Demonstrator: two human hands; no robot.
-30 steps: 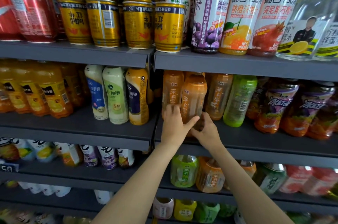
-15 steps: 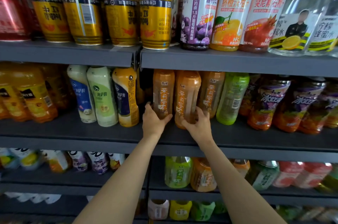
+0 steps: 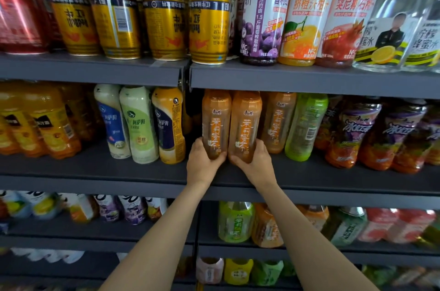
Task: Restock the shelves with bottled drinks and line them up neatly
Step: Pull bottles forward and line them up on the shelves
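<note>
You are at the lining-up step: your left hand (image 3: 202, 164) grasps one orange tea bottle (image 3: 215, 124) and your right hand (image 3: 256, 164) its touching twin (image 3: 245, 126) on the middle shelf (image 3: 95, 171), so next square them with the neighbouring bottles.

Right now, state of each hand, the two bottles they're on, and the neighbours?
left hand: grips the base of the left orange tea bottle
right hand: grips the base of the right orange tea bottle
both held bottles: upright, side by side, labels facing out
third orange tea bottle: upright, set further back
green bottle: tilted, barcode facing out
</note>
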